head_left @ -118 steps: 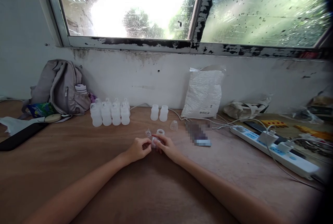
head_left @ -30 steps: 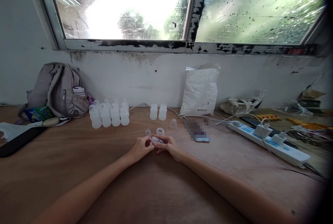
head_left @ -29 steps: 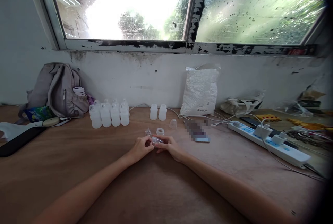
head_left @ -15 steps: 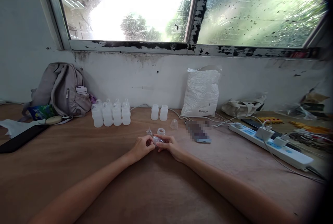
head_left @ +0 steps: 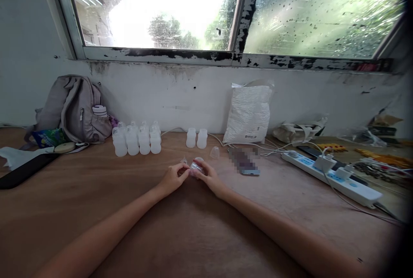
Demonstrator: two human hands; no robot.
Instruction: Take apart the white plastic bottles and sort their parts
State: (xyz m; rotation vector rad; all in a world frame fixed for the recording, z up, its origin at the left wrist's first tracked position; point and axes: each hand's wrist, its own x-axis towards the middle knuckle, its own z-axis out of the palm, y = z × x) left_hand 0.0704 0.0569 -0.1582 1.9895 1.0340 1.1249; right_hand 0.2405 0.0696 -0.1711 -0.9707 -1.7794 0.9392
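In front of me, my right hand (head_left: 209, 177) is closed around a small clear plastic piece (head_left: 196, 167), its fingers over the top and side. Beside it, my left hand (head_left: 174, 178) is pinched at the piece's left edge; what lies between its fingertips is too small to make out. Just behind the left fingers stands a clear bottle nipple (head_left: 184, 160), partly hidden. A white ring (head_left: 199, 159) shows behind the right fingers. To the right lies a clear dome cap (head_left: 214, 152). Two white open-topped bottles (head_left: 196, 139) stand farther back.
Several capped white bottles (head_left: 136, 141) stand in rows at back left, near a grey backpack (head_left: 75, 110). A white plastic bag (head_left: 248, 114) leans on the wall. A phone (head_left: 247, 162), partly blurred, and a power strip (head_left: 332, 179) with cables lie to the right.
Both hands have shifted slightly up and inward. The right hand has turned the clear piece more upright and now covers part of the white ring.
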